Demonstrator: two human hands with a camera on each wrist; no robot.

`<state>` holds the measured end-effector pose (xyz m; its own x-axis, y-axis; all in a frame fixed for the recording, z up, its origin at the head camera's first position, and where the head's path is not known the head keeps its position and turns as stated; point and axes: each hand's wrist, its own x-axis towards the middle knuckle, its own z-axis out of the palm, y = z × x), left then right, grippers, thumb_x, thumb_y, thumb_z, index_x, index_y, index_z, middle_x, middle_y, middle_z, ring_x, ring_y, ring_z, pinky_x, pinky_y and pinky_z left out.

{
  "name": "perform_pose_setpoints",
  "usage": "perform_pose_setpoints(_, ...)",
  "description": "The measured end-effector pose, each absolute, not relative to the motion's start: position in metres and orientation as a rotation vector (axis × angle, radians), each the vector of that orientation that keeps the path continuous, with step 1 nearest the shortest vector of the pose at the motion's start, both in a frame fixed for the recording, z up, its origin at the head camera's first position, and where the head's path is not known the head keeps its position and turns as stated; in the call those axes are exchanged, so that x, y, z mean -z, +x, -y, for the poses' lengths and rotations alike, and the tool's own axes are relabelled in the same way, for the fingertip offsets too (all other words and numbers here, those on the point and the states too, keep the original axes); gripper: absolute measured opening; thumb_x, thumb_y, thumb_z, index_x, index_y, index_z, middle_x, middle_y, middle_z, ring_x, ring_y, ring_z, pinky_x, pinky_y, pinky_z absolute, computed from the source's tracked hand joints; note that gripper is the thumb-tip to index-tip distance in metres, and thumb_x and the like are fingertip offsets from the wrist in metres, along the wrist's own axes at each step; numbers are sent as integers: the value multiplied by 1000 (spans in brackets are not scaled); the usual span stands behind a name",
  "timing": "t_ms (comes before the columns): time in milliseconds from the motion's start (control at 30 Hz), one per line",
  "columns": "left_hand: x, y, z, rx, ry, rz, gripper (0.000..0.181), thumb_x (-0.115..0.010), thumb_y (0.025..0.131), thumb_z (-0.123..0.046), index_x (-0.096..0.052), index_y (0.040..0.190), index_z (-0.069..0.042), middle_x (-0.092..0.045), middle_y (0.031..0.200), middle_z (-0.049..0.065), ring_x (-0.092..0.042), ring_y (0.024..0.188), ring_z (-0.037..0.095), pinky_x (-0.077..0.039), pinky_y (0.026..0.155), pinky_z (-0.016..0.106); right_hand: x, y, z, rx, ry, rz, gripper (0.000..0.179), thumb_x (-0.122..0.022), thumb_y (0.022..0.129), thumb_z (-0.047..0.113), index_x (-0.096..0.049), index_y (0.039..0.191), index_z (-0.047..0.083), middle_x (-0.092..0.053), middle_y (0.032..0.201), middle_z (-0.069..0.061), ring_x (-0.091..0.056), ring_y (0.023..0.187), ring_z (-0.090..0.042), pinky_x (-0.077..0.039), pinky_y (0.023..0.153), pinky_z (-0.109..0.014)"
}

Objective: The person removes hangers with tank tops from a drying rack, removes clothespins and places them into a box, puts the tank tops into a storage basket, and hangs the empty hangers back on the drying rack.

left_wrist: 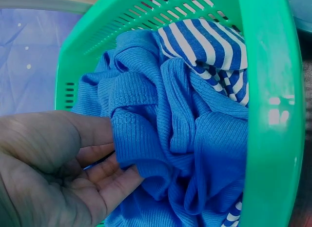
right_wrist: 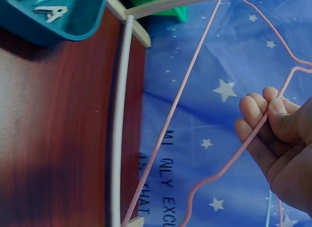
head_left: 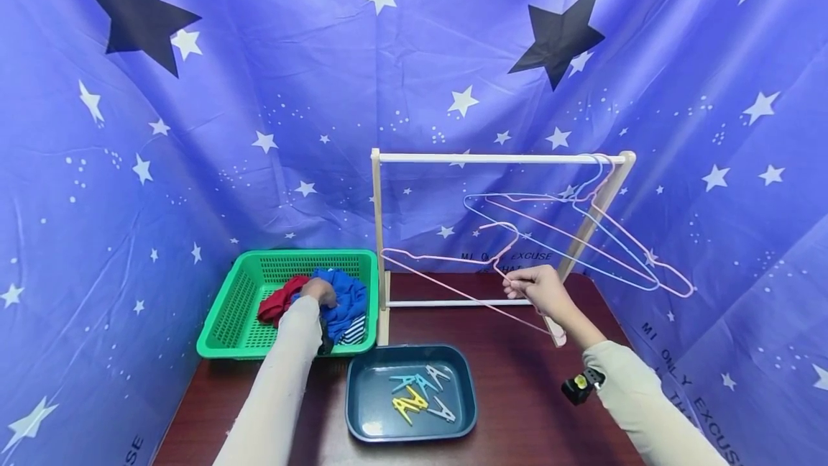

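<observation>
My left hand (head_left: 321,292) reaches into the green basket (head_left: 223,315). Up close in the left wrist view, its thumb and fingers pinch a fold of a blue ribbed garment (left_wrist: 136,134). Beside that garment lie a red cloth (head_left: 279,302) and a blue-and-white striped cloth (left_wrist: 204,46). A pink hanger (head_left: 446,292) is in my right hand (head_left: 540,290), which grips one sloping arm of it between thumb and fingers. The hanger is held up in front of the rack, its hook above the hand and no garment on it.
A wooden rack with a white top rail (head_left: 479,159) stands behind the hands. From its right end hang a blue hanger (head_left: 517,236) and another pink hanger (head_left: 675,279). In front, a dark blue tray (head_left: 352,408) holds several clothespins (head_left: 409,405) on the brown table (head_left: 530,408).
</observation>
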<state>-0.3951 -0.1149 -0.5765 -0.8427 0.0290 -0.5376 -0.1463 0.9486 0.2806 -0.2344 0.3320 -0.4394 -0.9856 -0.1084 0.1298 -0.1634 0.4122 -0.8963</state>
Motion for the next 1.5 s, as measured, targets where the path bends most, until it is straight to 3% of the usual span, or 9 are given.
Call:
perform_pose_setpoints(167, 551, -372, 110, -474, -101, -2544, 61, -73, 93, -29, -55, 133, 13, -53, 139, 29, -58, 109, 33, -55, 83, 34, 425, -232, -337, -1574, 286, 2557, 18, -56, 92, -18, -62, 103, -30, -68, 88, -42, -69, 63, -1, -60, 64, -18)
perform_pose_setpoints(333, 512, -338, 103, -542, -121, -2562, 51, -66, 97, -21, -55, 131, 16, -56, 129, 28, -56, 97, 28, -50, 75, 28, 408, -228, -343, -1529, 279, 2474, 18, -57, 91, -19, -62, 105, -30, -66, 89, -45, -69, 63, 0, -59, 64, -18)
perform_pose_setpoints(467, 521, -345, 103, -533, -133, -2578, 52, -70, 94, -20, -56, 129, 16, -55, 134, 31, -58, 103, 32, -54, 79, 31, 394, -225, -349, -1457, 248, 2424, 18, -58, 91, -18, -63, 105, -29, -66, 92, -45, -67, 64, 4, -60, 65, -19)
perform_pose_setpoints(633, 546, -364, 107, -570, -163, -2562, 58, -75, 92, -23, -55, 131, 14, -53, 137, 31, -59, 103, 35, -55, 75, 34, 376, -221, -357, -1331, 189, 2382, 17, -59, 93, -16, -65, 105, -26, -67, 93, -43, -66, 64, 8, -57, 65, -13)
perform_pose_setpoints(967, 510, -331, 104, -576, -144, -2596, 54, -69, 97, -21, -53, 133, 17, -53, 139, 31, -58, 102, 31, -50, 73, 28, 340, -228, -358, -1223, -37, 2341, 19, -56, 95, -12, -69, 107, -20, -74, 88, -24, -63, 63, 10, -56, 64, -10)
perform_pose_setpoints(1200, 513, -329, 103, -601, -155, -2597, 62, -70, 96, -21, -47, 138, 18, -51, 141, 33, -60, 109, 33, -54, 81, 32, 331, -243, -357, -1097, -85, 2382, 20, -57, 94, -11, -70, 106, -19, -72, 97, -36, -59, 56, 14, -54, 60, -9)
perform_pose_setpoints(1500, 512, -324, 102, -659, -191, -2605, 62, -69, 95, -18, -46, 138, 19, -50, 142, 35, -60, 115, 37, -57, 88, 38, 337, -259, -353, -1024, -127, 2480, 20, -57, 94, -8, -72, 105, -17, -73, 91, -31, -55, 55, 14, -52, 58, -8)
